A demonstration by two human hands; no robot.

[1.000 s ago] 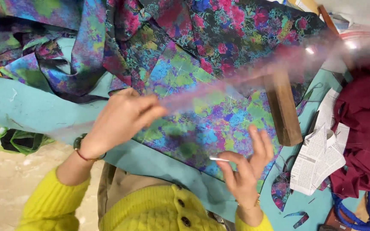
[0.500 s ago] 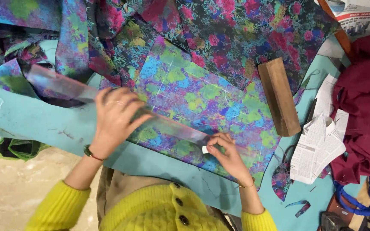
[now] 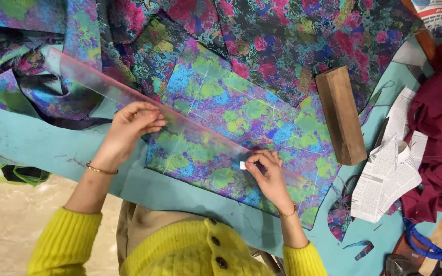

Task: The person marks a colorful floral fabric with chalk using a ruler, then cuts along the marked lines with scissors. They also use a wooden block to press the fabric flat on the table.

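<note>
head cam looking straight down: my left hand (image 3: 131,128) is pressing flat on a long clear ruler (image 3: 144,110), fingers spread along its near edge. my right hand (image 3: 267,176) pinches a small white chalk (image 3: 243,165) right against that same edge. ruler lies on the flowery multicolour fabric (image 3: 241,112), long axis running diagonal from upper left down to lower right. bare teal tabletop (image 3: 42,148) shows along the near edge, so some room there. wooden block (image 3: 339,115) and newspaper scraps (image 3: 384,179) crowd the right side.
</note>
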